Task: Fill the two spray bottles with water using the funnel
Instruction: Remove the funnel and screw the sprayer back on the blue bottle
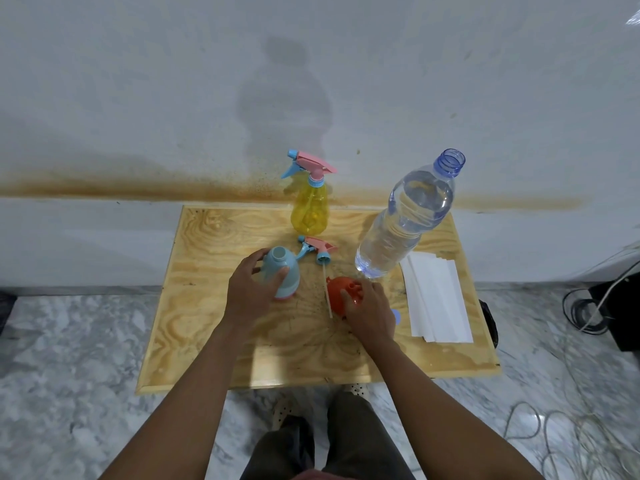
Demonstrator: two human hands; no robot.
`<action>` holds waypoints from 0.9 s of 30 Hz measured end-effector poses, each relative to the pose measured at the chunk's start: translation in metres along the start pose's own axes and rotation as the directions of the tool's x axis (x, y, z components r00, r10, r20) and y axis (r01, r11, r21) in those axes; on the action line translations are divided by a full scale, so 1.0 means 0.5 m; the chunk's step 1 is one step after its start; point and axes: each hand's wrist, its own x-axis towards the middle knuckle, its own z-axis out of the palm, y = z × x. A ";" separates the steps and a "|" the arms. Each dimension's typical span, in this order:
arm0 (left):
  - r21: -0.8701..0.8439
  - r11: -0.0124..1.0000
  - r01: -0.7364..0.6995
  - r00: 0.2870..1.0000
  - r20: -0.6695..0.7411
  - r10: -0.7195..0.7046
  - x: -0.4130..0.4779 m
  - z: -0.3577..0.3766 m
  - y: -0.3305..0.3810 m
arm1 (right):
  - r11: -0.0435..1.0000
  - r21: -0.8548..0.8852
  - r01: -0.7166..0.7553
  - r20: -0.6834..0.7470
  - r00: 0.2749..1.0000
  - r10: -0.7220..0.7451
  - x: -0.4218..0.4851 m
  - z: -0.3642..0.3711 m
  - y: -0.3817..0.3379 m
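Blue spray bottle: upright, 9 o'clock of table ctr, trigger head off, neck open. Gripped round body by left hand, fingers curled.

Orange funnel: lying on table at 3 o'clock of that bottle, not yet in neck. Grasped by right hand, fingers bent over it.

Loose trigger head w/ dip tube: 12 o'clock of funnel.

Yellow spray bottle: 12 o'clock edge, head still on.

Water bottle: 2 o'clock, uncapped, approx. full.

Paper sheets: 3 o'clock.

Progress (judgement): prep only, no fill evident; levels not readable. Remaining: seat funnel, pour, open and fill yellow, refit heads.
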 end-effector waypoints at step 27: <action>0.052 0.999 0.005 1.000 -0.007 -0.005 -0.015 0.019 -0.021 | 0.999 -0.035 -0.039 0.223 0.974 0.046 0.164 0.005 -0.185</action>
